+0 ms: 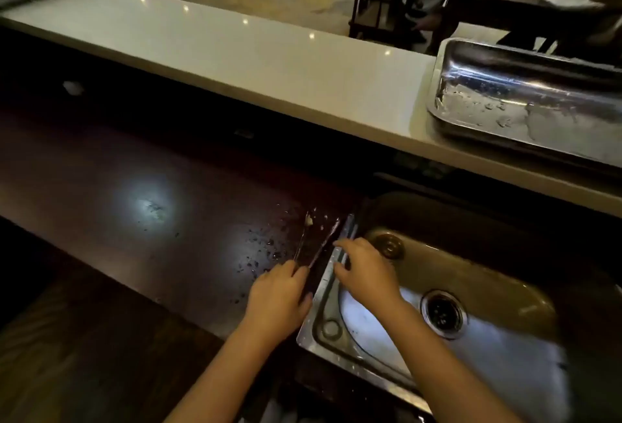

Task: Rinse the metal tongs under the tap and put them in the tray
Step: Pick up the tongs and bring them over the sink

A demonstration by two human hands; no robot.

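Note:
The metal tongs (319, 243) lie on the dark wet counter just left of the sink, their two thin arms spread and pointing away from me. My left hand (277, 298) is closed around their near end. My right hand (365, 271) rests with fingers spread on the sink's left rim, holding nothing. The steel tray (525, 139) sits on the white upper ledge at the far right. No tap is in view.
The steel sink (323, 291) has a drain (443, 313) and a second round fitting (389, 244) at its back. Water drops and crumbs spot the dark counter (168, 237). Beyond the white ledge (269, 62), people sit at a table.

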